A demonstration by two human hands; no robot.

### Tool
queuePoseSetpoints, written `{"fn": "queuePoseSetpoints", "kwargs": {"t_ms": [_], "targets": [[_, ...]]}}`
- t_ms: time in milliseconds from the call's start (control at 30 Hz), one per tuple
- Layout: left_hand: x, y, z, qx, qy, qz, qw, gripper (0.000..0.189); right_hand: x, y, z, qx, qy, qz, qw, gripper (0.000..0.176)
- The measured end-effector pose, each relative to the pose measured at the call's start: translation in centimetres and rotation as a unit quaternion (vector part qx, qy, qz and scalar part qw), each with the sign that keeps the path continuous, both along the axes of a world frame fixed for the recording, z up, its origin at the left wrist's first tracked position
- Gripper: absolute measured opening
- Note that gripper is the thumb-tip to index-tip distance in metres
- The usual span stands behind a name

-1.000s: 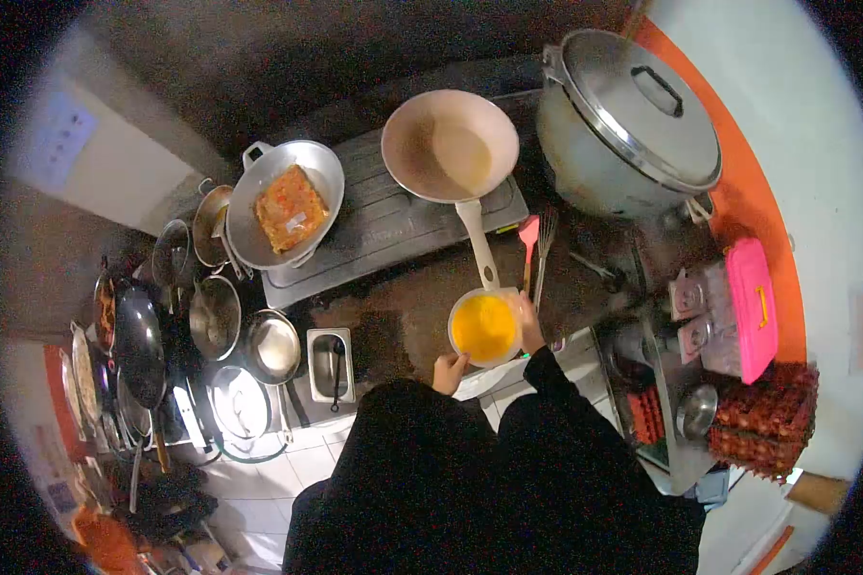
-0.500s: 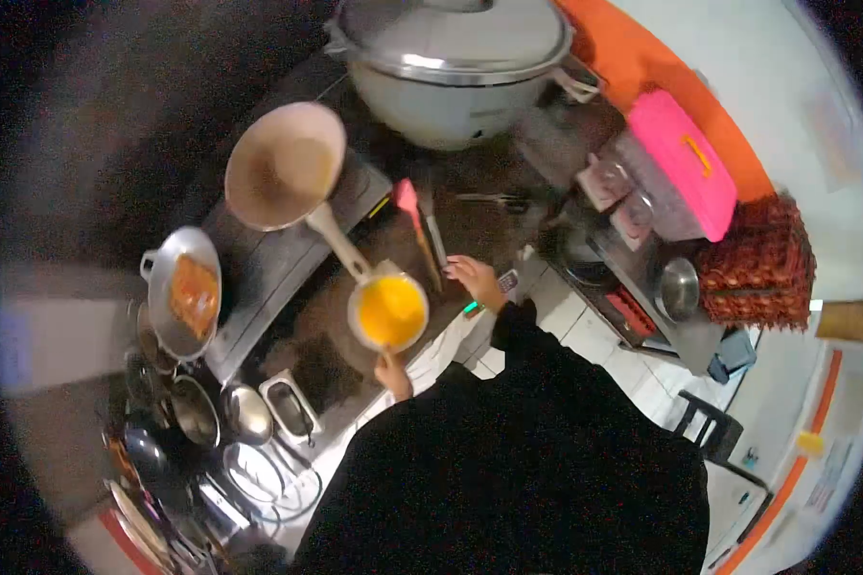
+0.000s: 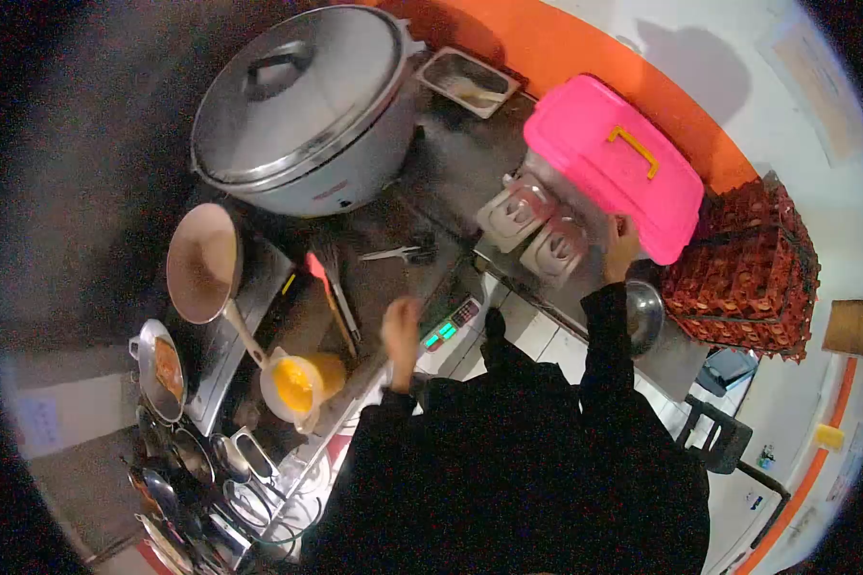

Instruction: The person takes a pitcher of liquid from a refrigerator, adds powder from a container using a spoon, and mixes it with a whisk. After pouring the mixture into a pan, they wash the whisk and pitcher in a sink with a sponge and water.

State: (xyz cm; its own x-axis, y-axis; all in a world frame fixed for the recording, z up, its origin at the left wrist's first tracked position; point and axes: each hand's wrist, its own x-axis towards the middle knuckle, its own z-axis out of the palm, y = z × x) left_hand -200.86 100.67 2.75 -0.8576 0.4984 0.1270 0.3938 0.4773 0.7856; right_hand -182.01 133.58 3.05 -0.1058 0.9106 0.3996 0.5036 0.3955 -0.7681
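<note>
My right hand [image 3: 621, 247] is at the near edge of a pink lid [image 3: 599, 144] with a yellow handle, its fingers curled at the rim. The lid sits on a clear box. Smeared by motion, my left hand [image 3: 401, 335] is over the counter's front edge with nothing visible in it. To its left stands a pitcher [image 3: 332, 374] of yellow liquid, like beaten egg. A pan [image 3: 201, 264] on the stove has its handle reaching to the pitcher's rim. Between the stove and my left hand lie a red-headed spatula [image 3: 321, 278] and tongs [image 3: 340, 287].
A large lidded pot [image 3: 302, 125] stands at the back. Two lidded containers [image 3: 515, 213] are left of my right hand, with stacked egg trays [image 3: 743, 273] and a metal bowl [image 3: 644, 316] to its right. A wok [image 3: 166, 374] holds orange-brown food. A lit scale [image 3: 448, 326] is near my left hand.
My left hand has let go of the pitcher and moved right. My right hand has gone from beside the tongs to the pink lid. The view has turned to the right.
</note>
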Motion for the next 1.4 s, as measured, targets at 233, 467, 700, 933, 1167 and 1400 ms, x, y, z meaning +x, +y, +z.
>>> {"fn": "queuePoseSetpoints", "kwargs": {"t_ms": [233, 467, 700, 933, 1167, 1400], "targets": [[0.3, 23.4, -5.5, -0.239, 0.285, -0.273, 0.887, 0.015, 3.0, 0.1, 4.1, -0.108, -0.082, 0.062, 0.989, 0.017], [-1.3, 28.0, -9.3, -0.261, 0.233, -0.338, 0.874, 0.015, 7.8, -6.0, 1.7, -0.212, -0.067, 0.073, 0.972, 0.012], [-3.9, 21.7, -0.7, -0.237, 0.182, -0.287, 0.91, 0.016, 5.6, -4.8, -1.9, -0.226, -0.088, 0.176, 0.954, 0.014], [-2.2, 6.7, 3.2, -0.288, 0.1, -0.071, 0.95, 0.017, -6.1, 0.7, -3.2, -0.239, -0.244, 0.262, 0.903, 0.019], [2.1, -1.8, 3.1, -0.32, -0.042, 0.071, 0.944, 0.019, -14.8, 4.7, -19.6, -0.191, -0.138, 0.335, 0.912, 0.02], [4.3, -5.7, 0.7, -0.317, -0.05, 0.115, 0.94, 0.017, -15.4, 3.9, -14.0, 0.145, -0.535, 0.347, 0.757, 0.027]]}}
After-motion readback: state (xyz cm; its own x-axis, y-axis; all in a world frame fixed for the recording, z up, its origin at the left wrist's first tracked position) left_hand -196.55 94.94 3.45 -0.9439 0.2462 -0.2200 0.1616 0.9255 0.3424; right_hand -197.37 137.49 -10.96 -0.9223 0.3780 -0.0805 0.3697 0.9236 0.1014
